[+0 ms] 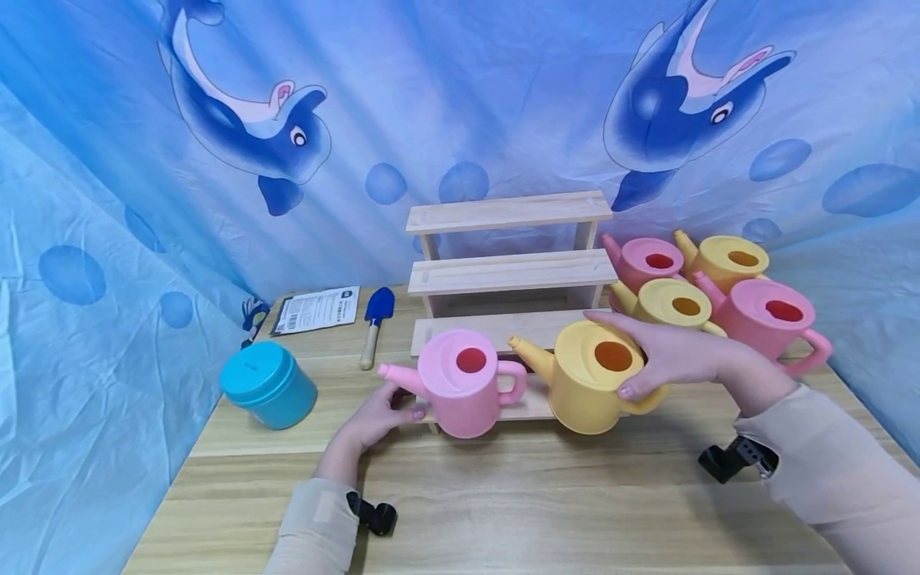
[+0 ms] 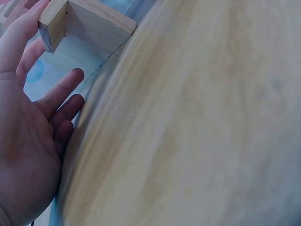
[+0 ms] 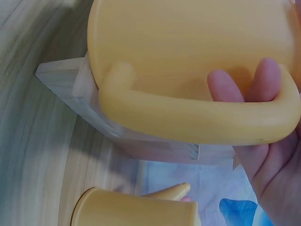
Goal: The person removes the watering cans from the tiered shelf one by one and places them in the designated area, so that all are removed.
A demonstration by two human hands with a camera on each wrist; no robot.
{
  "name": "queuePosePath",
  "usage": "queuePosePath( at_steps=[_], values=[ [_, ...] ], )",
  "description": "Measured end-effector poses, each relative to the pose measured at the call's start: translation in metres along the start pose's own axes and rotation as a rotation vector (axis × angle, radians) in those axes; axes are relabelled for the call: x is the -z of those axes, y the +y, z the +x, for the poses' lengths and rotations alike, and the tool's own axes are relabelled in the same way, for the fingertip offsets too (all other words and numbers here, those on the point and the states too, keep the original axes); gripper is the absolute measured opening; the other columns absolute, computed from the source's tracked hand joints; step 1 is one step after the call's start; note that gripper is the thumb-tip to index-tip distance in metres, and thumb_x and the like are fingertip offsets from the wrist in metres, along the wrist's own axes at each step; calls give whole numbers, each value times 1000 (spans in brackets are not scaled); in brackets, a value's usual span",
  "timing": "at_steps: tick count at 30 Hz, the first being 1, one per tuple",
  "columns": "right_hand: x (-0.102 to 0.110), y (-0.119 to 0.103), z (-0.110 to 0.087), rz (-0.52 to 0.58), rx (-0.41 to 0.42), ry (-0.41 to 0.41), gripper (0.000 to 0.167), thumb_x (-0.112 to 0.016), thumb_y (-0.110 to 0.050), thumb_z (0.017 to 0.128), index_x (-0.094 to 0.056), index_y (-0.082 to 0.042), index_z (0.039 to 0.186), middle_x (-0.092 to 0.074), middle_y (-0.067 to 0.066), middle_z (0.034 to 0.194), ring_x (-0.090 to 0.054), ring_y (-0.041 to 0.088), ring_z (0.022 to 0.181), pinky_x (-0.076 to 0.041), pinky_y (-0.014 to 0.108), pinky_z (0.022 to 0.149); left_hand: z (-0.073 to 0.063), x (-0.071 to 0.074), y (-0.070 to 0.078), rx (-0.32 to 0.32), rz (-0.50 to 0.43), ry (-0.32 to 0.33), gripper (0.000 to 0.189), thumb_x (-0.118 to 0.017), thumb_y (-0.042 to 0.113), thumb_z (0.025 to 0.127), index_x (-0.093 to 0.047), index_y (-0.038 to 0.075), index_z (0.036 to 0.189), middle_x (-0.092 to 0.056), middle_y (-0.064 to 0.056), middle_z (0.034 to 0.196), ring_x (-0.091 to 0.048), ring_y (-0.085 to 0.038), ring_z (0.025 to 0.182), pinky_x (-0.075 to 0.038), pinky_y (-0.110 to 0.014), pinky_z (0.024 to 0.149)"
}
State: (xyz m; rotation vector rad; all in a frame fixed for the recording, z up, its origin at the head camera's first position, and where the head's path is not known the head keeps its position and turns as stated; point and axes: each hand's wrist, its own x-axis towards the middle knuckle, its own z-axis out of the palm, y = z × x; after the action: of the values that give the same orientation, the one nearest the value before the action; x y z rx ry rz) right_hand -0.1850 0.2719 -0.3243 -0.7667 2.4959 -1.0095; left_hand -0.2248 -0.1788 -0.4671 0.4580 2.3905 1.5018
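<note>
A tiered wooden stand (image 1: 512, 275) with several plank steps stands mid-table. At the lowest step's left end, my left hand (image 1: 375, 415) grips the board's corner (image 2: 89, 23) between thumb and finger; its other fingers are loosely curled. A pink watering can (image 1: 460, 395) stands on that lowest step, spout to the left. To its right, a yellow watering can (image 1: 584, 391) is at the same step, its spout also leftward. My right hand (image 1: 672, 351) holds the yellow can near its handle (image 3: 188, 117), with fingertips showing through the loop. Whether its base rests fully on the board is hidden.
Several more pink and yellow watering cans, including a pink one (image 1: 765, 319), crowd right of the stand. To the left are a turquoise lidded tub (image 1: 269, 383), a blue trowel (image 1: 377, 315) and a printed packet (image 1: 316, 310). A dolphin-print curtain (image 1: 467, 96) hangs behind.
</note>
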Motion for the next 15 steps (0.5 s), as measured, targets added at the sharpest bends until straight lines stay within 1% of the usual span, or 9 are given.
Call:
queuePosePath(
  at_steps=[4, 7, 12, 15],
  values=[
    [3, 3, -5, 1, 10, 1, 96, -76, -32, 74, -18, -15, 149, -40, 8, 139, -41, 28, 120, -41, 47, 91, -1, 0, 0, -6, -3, -2, 68, -76, 32, 78, -44, 23, 137, -39, -2, 144, -29, -27, 135, -20, -52, 109],
    [6, 5, -10, -8, 3, 11, 96, -76, -33, 73, -20, -14, 148, -43, 5, 136, -42, 28, 118, -41, 47, 89, -1, 0, 1, -8, -2, -3, 67, -76, 32, 78, -44, 24, 136, -41, -1, 143, -30, -26, 134, -21, -51, 109],
    [7, 8, -15, -49, 4, 30, 100, -79, -35, 70, -20, -10, 147, -44, 3, 134, -43, 25, 116, -43, 46, 88, 0, 0, 0, -3, -6, -4, 67, -76, 32, 78, -44, 24, 136, -41, -1, 142, -31, -25, 134, -22, -51, 109],
    [7, 9, -17, -71, 17, 48, 101, -80, -35, 69, -21, -8, 146, -44, 4, 135, -43, 25, 117, -44, 47, 89, 0, 0, 0, -5, -3, -5, 67, -76, 32, 78, -44, 24, 136, -41, -1, 143, -31, -25, 134, -22, -51, 109]
  ],
)
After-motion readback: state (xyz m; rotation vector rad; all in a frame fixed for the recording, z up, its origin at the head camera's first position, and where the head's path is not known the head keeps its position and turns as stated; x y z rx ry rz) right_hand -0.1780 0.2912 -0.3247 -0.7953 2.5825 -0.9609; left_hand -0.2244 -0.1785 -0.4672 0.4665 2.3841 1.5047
